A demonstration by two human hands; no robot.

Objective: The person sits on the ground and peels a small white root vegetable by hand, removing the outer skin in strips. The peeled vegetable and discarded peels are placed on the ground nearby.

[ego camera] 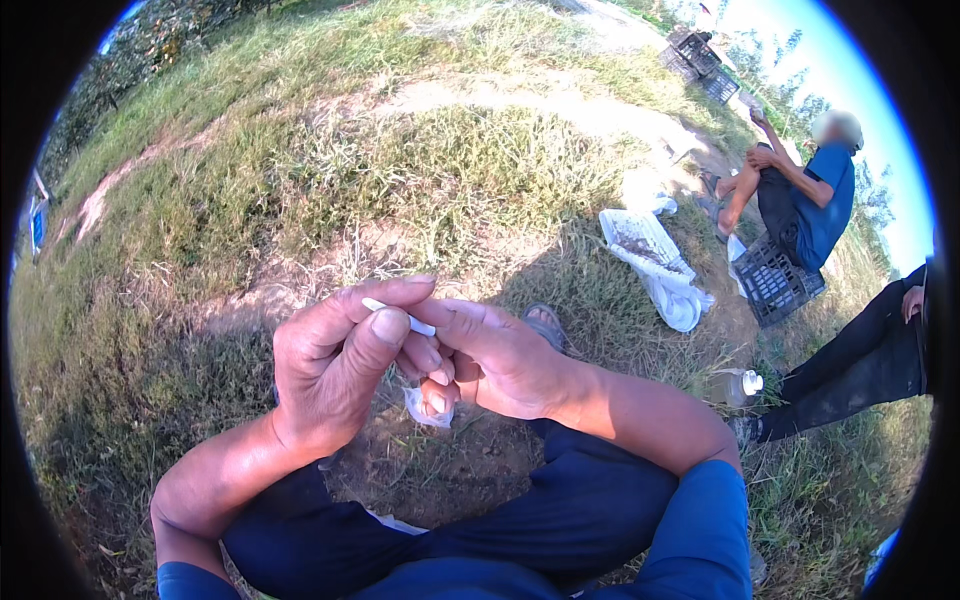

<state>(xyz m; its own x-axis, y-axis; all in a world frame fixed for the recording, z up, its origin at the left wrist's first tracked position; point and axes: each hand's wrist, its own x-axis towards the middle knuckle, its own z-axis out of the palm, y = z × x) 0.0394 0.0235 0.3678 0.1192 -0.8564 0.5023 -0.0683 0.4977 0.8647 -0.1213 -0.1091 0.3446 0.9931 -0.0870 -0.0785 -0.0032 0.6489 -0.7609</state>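
Observation:
Between the thumb and forefinger of my left hand point(326, 367) is a thin white paper roll point(421, 327), which looks like a hand-rolled cigarette. My right hand point(510, 360) meets it from the other side, its thumb and fingertips at the roll's lower right end. Both hands are raised in front of me, above my bent legs in dark trousers point(592, 495). A crumpled clear plastic bag point(420, 411) shows just under the curled fingers; whether they grip it or it lies behind them, I cannot tell.
To the right, a white woven sack point(664, 289) lies on the grass. A plastic jug point(726, 387) stands near another person's dark trouser legs point(855, 360). Farther off, a person point(821, 195) sits on a black plastic crate point(776, 277). More crates point(694, 56) are stacked behind.

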